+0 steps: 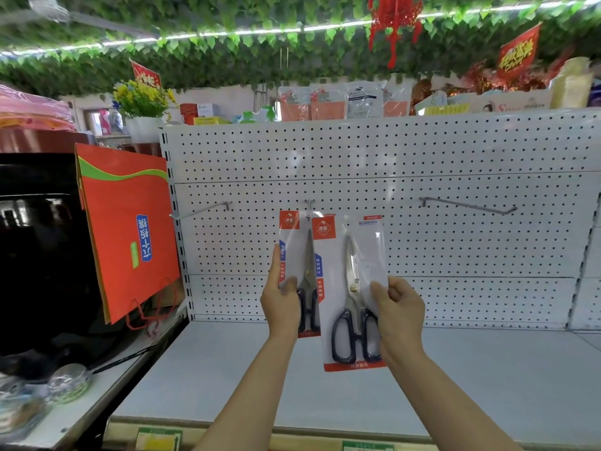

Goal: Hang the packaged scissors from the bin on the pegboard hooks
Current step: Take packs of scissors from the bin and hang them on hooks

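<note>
The pegboard (pixel 422 151), a white sheet-metal panel dotted with small round holes, fills the far wall above a flat, matte grey shelf (pixel 487 379). At far left leans a glossy red gift bag (pixel 126 229) with cord handles. Three thin wire hooks stick out of the board: the left hook (pixel 201 210) and right hook (pixel 471 206) are bare, and the middle hook (pixel 309 203) sits just above the two packs. The bin is out of view.

The right pack (pixel 354 288), a flat white card with red ends under clear plastic, shows steel blades and black loop handles. The right hand (pixel 398 314) pinches its right edge, thumb in front, fingers curled behind. The left pack (pixel 297 255), of the same make, lies partly behind it; the left hand (pixel 280 304) clasps its left edge, thumb on the face.

Its hang hole is close to the middle hook, but I cannot tell whether it is threaded. Judging by this, the work is barely begun: at most one pack hung, one in hand.
</note>
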